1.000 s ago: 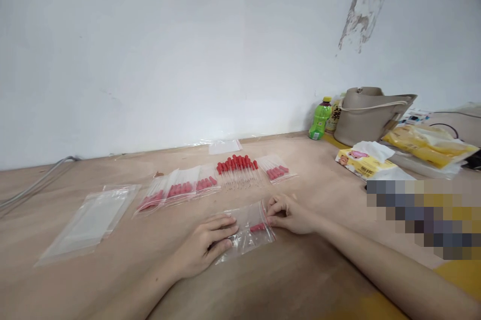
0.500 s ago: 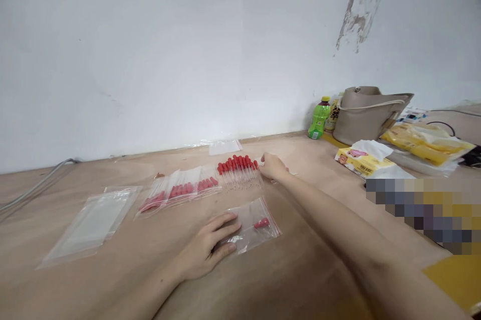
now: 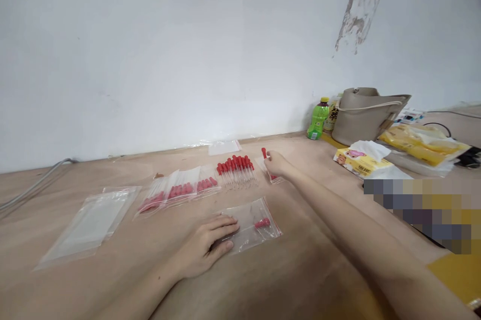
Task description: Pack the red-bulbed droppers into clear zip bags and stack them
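My left hand (image 3: 208, 245) lies with fingers stretched out on the left end of a clear zip bag (image 3: 248, 240). A red-bulbed dropper (image 3: 262, 223) is inside that bag. My right hand (image 3: 278, 164) pinches another dropper (image 3: 263, 152), whose red bulb sticks up past the fingers. Beneath this hand is a small bag (image 3: 271, 175) with something red at its edge, partly covered. To its left lies a row of droppers (image 3: 236, 164), red bulbs pointing away from me and clear stems toward me. Farther left, overlapping zip bags (image 3: 180, 187) hold more red-bulbed droppers.
Flat clear bags (image 3: 90, 225) lie at the left, near a grey cable (image 3: 41, 180). Another bag (image 3: 224, 147) lies by the wall. At the right are a green bottle (image 3: 318, 119), a grey-beige bag (image 3: 361, 117), a tissue pack (image 3: 363, 162) and a yellow package (image 3: 423, 144).
My right hand has lifted a dropper from the right end of the row and shifted slightly right, showing the small bag beneath. My left hand has stayed on the zip bag.
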Demonstrator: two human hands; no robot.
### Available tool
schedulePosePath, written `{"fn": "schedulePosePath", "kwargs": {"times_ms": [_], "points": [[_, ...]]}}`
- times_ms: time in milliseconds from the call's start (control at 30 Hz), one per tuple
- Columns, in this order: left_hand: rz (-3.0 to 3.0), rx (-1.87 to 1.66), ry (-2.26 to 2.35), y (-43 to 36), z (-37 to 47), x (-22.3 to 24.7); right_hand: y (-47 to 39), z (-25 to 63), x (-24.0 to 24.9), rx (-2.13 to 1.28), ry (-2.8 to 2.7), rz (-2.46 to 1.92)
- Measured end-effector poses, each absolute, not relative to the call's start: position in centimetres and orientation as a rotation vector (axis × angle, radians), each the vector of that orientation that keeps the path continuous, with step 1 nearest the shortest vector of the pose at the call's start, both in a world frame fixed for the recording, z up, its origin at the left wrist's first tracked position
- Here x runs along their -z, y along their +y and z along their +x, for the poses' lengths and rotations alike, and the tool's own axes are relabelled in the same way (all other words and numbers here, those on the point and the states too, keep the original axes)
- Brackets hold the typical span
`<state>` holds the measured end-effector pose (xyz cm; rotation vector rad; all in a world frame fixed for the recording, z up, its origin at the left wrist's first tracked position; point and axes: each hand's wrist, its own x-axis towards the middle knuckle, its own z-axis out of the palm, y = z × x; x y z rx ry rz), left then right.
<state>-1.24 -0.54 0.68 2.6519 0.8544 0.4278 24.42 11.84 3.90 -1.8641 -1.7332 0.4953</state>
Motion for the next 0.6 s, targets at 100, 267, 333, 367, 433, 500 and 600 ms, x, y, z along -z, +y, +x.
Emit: {"fn": "schedulePosePath", "kwargs": {"times_ms": [100,267,333,367,433,500,600], "points": [[2.655,-0.392,0.814,-0.4,-1.2,-0.7,8.7,26.7,-3.2,-0.558,-1.65,-1.734],[2.662,-0.376,0.825,-0.4,-1.1,-0.6,4.1,27.9,-0.1,-0.924,-1.195,-1.258],[2.657,-0.381,0.831,-0.4,-1.1,-0.6,3.1,27.5,0.9,-0.962,-1.075,-1.18],[2.653,-0.386,0.83,-0.5,-1.1,-0.6,2.8,27.2,1.2,-0.98,-1.049,-1.153],[2.639,-0.401,0.844,-0.5,-1.2,-0.5,2.3,26.5,1.6,-1.032,-1.044,-1.111],[2.621,-0.409,0.883,-0.6,-1.3,-0.4,1.9,25.9,1.6,-1.094,-1.044,-1.088],[2.603,-0.411,0.928,-0.6,-1.4,-0.3,1.4,25.6,1.3,-1.177,-1.044,-1.092]]}}
